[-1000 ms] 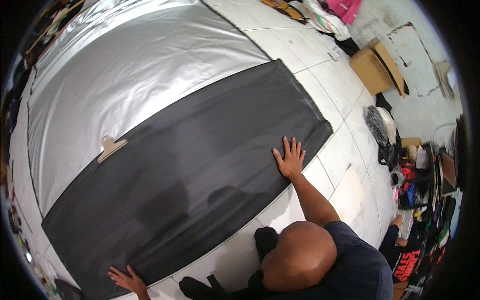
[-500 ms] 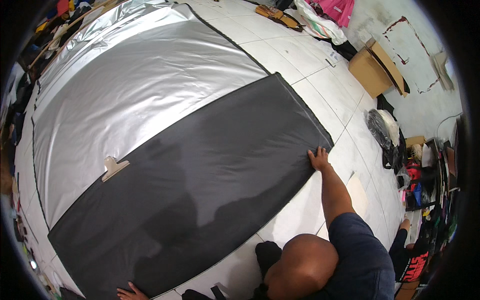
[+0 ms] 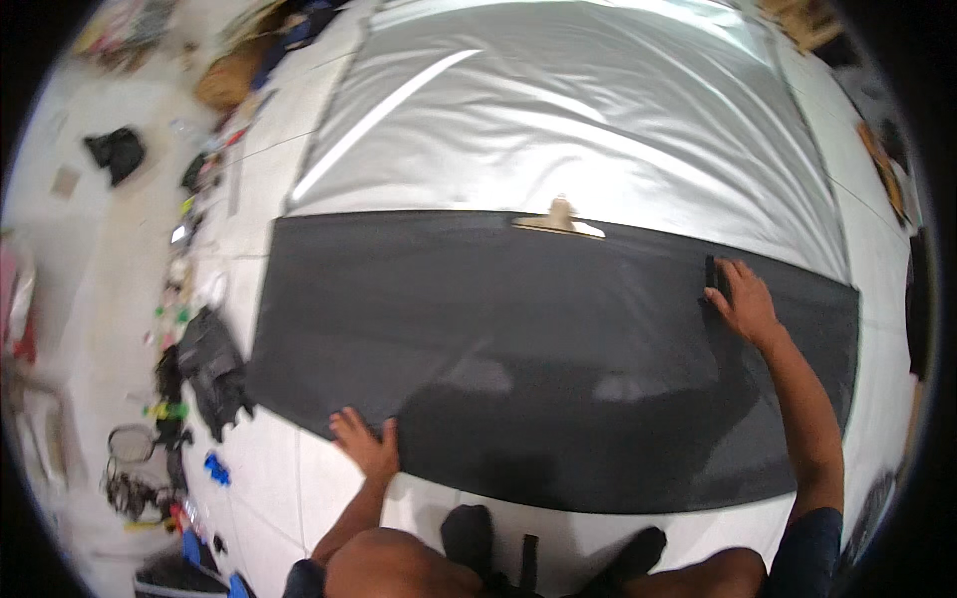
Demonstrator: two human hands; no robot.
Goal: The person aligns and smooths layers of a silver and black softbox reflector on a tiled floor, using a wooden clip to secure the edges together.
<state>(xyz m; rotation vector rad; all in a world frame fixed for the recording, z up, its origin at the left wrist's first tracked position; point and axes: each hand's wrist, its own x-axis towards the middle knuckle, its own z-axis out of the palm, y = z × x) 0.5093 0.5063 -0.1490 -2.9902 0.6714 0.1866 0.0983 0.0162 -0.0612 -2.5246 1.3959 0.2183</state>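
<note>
Left grip (image 3: pixel 366 453) wide, fingers spread on the near-left edge of the black fabric (image 3: pixel 478 309), which lies on white tiled floor (image 3: pixel 271 478) at the near end of a silver sheet (image 3: pixel 598 110). Right grip (image 3: pixel 748 299) half-curled over the fabric's right part, at a small dark object (image 3: pixel 711 272), right of the bulldog clip (image 3: pixel 560 221); cannot tell if clasped

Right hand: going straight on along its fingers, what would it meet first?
Likely the far edge of the dark sheet, then the silver sheet; whether the right hand already touches the small black object beside its fingers is unclear.
</note>
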